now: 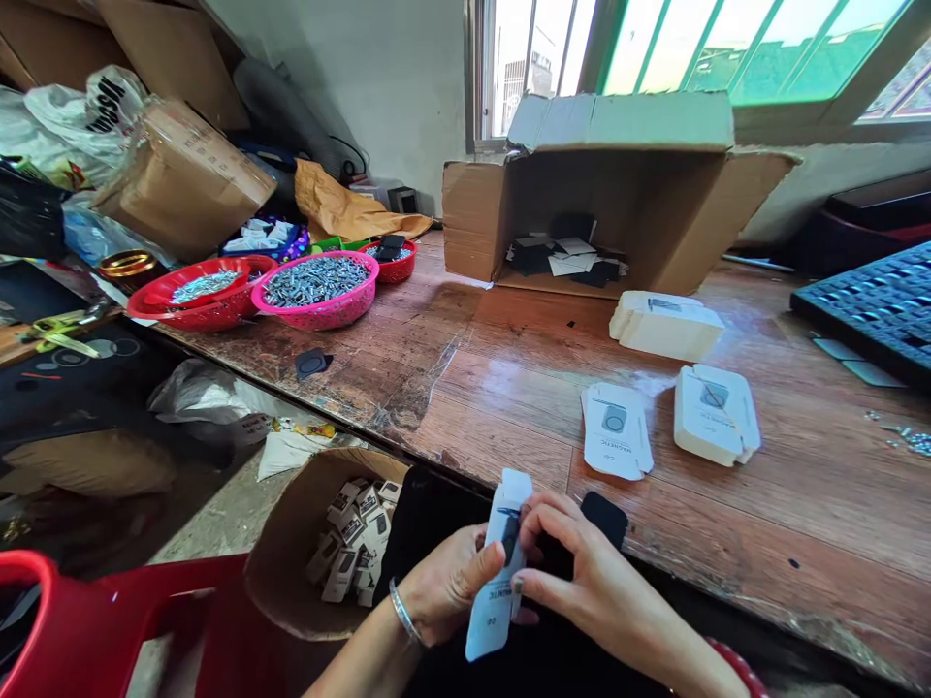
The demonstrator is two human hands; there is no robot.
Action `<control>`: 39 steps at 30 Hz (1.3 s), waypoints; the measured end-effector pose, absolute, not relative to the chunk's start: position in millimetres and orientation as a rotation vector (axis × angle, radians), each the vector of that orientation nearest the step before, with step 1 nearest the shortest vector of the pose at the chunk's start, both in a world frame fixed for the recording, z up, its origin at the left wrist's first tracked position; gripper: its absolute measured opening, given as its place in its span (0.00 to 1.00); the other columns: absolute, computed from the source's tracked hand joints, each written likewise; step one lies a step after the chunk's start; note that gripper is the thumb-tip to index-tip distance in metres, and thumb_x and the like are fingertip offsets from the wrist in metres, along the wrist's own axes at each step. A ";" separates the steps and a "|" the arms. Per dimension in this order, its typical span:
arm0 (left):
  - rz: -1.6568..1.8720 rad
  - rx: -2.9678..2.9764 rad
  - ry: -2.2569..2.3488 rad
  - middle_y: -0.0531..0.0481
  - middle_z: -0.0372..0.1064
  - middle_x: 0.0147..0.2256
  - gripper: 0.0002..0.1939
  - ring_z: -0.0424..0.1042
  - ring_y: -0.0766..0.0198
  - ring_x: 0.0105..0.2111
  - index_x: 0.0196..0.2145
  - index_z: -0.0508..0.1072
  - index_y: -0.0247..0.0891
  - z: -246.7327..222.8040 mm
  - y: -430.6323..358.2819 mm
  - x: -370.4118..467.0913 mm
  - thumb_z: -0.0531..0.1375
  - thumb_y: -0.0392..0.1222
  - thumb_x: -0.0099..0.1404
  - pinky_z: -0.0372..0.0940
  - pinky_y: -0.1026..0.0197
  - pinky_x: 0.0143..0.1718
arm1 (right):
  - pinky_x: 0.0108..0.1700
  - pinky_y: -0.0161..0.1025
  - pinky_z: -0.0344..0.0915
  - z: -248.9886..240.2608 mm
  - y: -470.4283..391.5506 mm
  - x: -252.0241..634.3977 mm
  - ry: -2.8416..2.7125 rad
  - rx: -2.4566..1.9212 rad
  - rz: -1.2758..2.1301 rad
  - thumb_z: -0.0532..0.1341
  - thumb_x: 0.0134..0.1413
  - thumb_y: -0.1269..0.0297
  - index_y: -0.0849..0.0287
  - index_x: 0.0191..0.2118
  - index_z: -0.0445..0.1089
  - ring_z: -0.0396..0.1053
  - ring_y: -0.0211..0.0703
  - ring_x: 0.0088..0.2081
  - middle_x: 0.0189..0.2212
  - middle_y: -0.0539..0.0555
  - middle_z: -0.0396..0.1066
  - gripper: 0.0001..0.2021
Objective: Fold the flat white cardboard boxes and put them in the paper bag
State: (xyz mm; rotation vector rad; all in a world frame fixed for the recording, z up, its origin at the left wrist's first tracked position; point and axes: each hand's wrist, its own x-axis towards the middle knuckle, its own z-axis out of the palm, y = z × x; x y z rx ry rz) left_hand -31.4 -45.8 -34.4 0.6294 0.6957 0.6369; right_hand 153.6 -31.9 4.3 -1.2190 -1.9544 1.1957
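A white printed carton [489, 611] with a dark picture on it is held upright and tilted in front of me. My left hand [455, 579] grips it from the left, thumb across its printed face. At its right edge, the fingers of my right hand [574, 557] are bent against the carton. Beyond them on the wooden table [509, 436] lies a flat printed carton [617, 431], with a thick stack of similar cartons [717, 417] to its right and another stack [665, 325] behind. A black flat piece [605, 517] rests at the table's edge, partly behind my right hand.
An open cardboard box [472, 223] holding black and white pieces stands by the window. Pink [316, 291] and red baskets [196, 296] of metal parts are at the left. Below the table edge, a round cardboard bin [280, 572] holds small boxes. A black tray [873, 310] is right.
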 end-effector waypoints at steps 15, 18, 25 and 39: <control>0.581 0.571 0.623 0.43 0.71 0.37 0.40 0.73 0.59 0.37 0.45 0.77 0.32 -41.7 -48.3 -28.2 0.72 0.66 0.42 0.69 0.56 0.41 | 0.32 0.35 0.59 15.1 -24.4 154.0 -1.966 -1.336 1.199 0.63 0.54 0.70 0.57 0.27 0.69 0.63 0.39 0.31 0.30 0.49 0.66 0.06; 0.582 0.596 0.641 0.43 0.70 0.39 0.39 0.73 0.59 0.38 0.46 0.77 0.34 -41.2 -47.0 -33.5 0.72 0.64 0.42 0.68 0.56 0.41 | 0.35 0.35 0.59 24.6 -25.9 159.6 -2.037 -1.272 1.282 0.62 0.59 0.67 0.56 0.32 0.71 0.65 0.39 0.33 0.33 0.49 0.69 0.04; 0.522 0.702 0.638 0.43 0.75 0.36 0.37 0.73 0.64 0.30 0.43 0.78 0.32 -42.0 -50.1 -33.8 0.72 0.65 0.44 0.67 0.61 0.37 | 0.23 0.31 0.53 11.7 -30.5 160.0 -1.930 -1.276 1.624 0.58 0.60 0.66 0.57 0.30 0.63 0.59 0.33 0.22 0.23 0.44 0.63 0.07; 0.905 0.614 1.042 0.51 0.73 0.24 0.27 0.65 0.70 0.24 0.26 0.80 0.31 -48.6 -44.9 -25.9 0.74 0.60 0.43 0.58 0.67 0.28 | 0.30 0.36 0.67 -30.3 -46.7 143.7 -1.540 -1.322 1.031 0.61 0.60 0.57 0.58 0.44 0.71 0.67 0.41 0.27 0.30 0.52 0.70 0.11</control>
